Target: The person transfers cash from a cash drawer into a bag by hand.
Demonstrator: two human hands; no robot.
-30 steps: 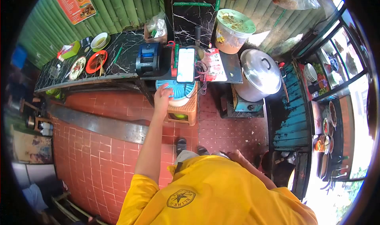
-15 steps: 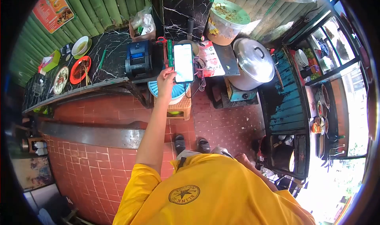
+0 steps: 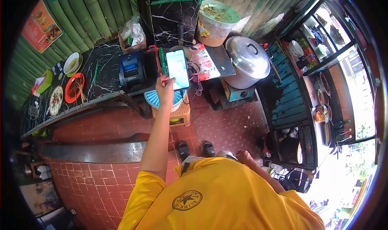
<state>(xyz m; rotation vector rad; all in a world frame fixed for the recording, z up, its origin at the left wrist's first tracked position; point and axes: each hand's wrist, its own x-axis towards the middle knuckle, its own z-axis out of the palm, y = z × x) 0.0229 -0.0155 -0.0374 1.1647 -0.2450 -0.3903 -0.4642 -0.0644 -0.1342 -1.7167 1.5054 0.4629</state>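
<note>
My left hand (image 3: 165, 90) is closed around the lower left edge of a smartphone (image 3: 178, 68), its lit screen facing me. The arm reaches out toward the counter, and the phone hides part of what lies behind it. Below the phone, a tub with a blue ribbed lid (image 3: 152, 98) rests on a woven-look stool (image 3: 184, 113). My right hand (image 3: 244, 156) hangs low beside my body, fingers curled, with nothing visible in it. A dark receipt printer (image 3: 131, 70) stands on the counter, left of the phone.
The black marbled counter (image 3: 106, 74) holds a red plate (image 3: 74, 88), a white plate (image 3: 56, 101) and a bowl (image 3: 72, 63). Right of the phone, a large lidded pot (image 3: 246, 62) sits on a stove (image 3: 238, 93). A bucket (image 3: 216, 26) stands behind it. A metal-topped bench (image 3: 93, 152) lies left.
The view has shifted slightly, moving the counter and pot left in the picture. My left hand still holds the phone. My right hand appears slightly higher and further left.
</note>
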